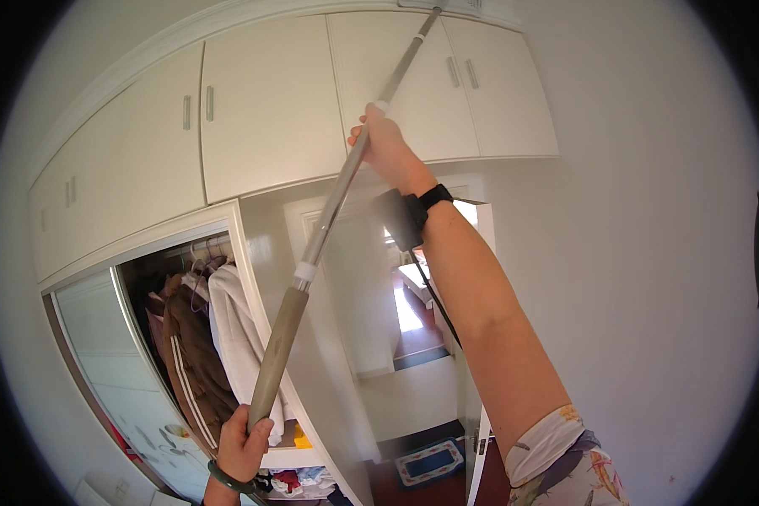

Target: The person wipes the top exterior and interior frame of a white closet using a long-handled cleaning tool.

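A long telescopic pole (327, 221) slants up from lower left to the top of the head view. It has a metallic shaft, white collars and a beige grip. My left hand (243, 443), a dark bangle at its wrist, is closed round the bottom of that grip. Higher up, my right hand (386, 148) grips the shaft near a white collar. A black strap with a dark box-shaped device (401, 218) and cable sits on my right wrist. The pole's far tip overlaps a pale slatted panel (460, 7) near the ceiling; whether they touch I cannot tell.
Cream overhead cabinets (270, 110) span the wall behind the pole. Below left, an open wardrobe holds hanging clothes (198, 346) beside a glass sliding door (110, 337). An open doorway shows a blue rug (430, 464) on the floor. A plain wall (649, 253) rises at right.
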A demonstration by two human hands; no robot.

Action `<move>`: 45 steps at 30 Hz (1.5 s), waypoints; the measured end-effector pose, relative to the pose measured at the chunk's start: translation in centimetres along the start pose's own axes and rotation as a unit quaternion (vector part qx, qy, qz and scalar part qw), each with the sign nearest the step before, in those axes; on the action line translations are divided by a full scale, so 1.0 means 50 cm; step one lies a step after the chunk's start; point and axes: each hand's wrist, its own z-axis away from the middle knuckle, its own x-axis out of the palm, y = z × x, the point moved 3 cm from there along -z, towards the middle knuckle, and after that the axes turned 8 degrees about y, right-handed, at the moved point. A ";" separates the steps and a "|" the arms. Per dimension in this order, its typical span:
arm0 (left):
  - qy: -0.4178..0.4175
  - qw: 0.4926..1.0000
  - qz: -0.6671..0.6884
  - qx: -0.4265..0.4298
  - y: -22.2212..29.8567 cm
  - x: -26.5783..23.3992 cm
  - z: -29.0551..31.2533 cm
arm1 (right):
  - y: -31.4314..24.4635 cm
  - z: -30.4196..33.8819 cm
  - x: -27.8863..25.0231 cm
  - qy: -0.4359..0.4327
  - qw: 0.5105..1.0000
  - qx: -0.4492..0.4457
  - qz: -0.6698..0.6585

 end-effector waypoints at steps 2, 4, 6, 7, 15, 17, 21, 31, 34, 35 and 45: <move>-0.002 1.000 -0.019 0.019 0.035 0.041 -0.027 | -0.044 -0.022 -0.050 0.012 1.000 -0.015 -0.005; 0.011 0.998 -0.048 0.040 0.082 0.086 -0.052 | -0.081 -0.043 -0.110 0.071 0.997 -0.033 0.005; 0.029 0.994 -0.077 0.077 0.121 0.138 -0.057 | -0.127 -0.067 -0.170 0.053 0.998 -0.020 0.021; 0.041 0.987 -0.110 0.107 0.131 0.156 -0.058 | -0.131 -0.072 -0.185 0.043 0.998 -0.001 0.038; 0.063 0.981 -0.138 0.123 0.076 0.192 -0.099 | -0.095 -0.089 -0.212 0.159 0.974 -0.091 0.137; 0.066 0.983 -0.135 0.103 0.086 0.169 -0.103 | -0.055 -0.035 -0.161 0.159 0.980 -0.112 0.043; 0.084 0.983 -0.117 0.112 0.065 0.112 -0.114 | 0.028 0.033 -0.081 0.094 0.994 -0.053 -0.020; 0.137 0.973 -0.127 0.136 0.025 -0.207 -0.061 | 0.107 0.101 0.238 0.081 0.996 -0.039 0.014; 0.155 0.971 -0.140 0.112 -0.016 -0.336 -0.029 | 0.165 0.142 0.375 0.078 0.996 -0.048 -0.007; 0.166 0.969 -0.146 0.113 -0.038 -0.380 -0.015 | 0.189 0.154 0.421 0.060 0.997 -0.044 0.002; 0.216 0.964 -0.156 -0.004 -0.194 -0.771 0.146 | 0.355 0.367 0.871 0.004 1.000 -0.011 -0.025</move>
